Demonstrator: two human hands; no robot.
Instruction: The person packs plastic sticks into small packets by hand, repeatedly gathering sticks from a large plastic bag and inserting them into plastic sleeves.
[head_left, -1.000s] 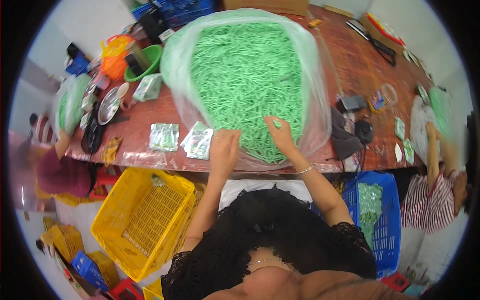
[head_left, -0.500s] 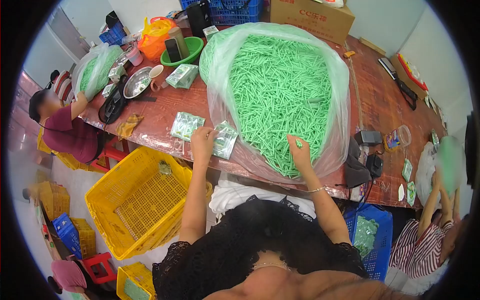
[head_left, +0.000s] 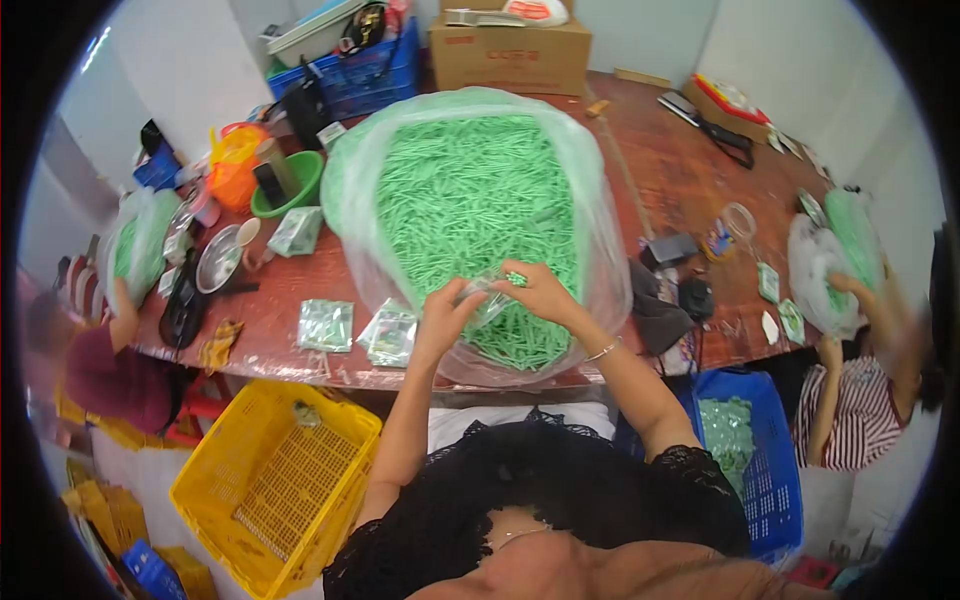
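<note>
A large clear plastic bag (head_left: 610, 290) lies wide open on the table, full of short thin green sticks (head_left: 470, 190). My two hands meet over its near part. In my left hand (head_left: 445, 316) is a small clear plastic packet (head_left: 488, 305), pinched at its edge. My right hand (head_left: 545, 298) is closed round a small bunch of green sticks, whose ends show at the fingertips, close to the packet's mouth. Left of the bag lie a pile of flat printed packets (head_left: 390, 334) and another pile of packets (head_left: 326, 326).
A yellow crate (head_left: 275, 490) stands below the table at left, a blue crate (head_left: 765, 470) with green packets at right. A green basin (head_left: 305, 185) and a metal bowl (head_left: 219, 260) sit left of the bag. Co-workers sit at both sides.
My left hand has left the packet piles with a clear packet and moved right over the bag. My right hand has come up to it with the green sticks. The head view has shifted.
</note>
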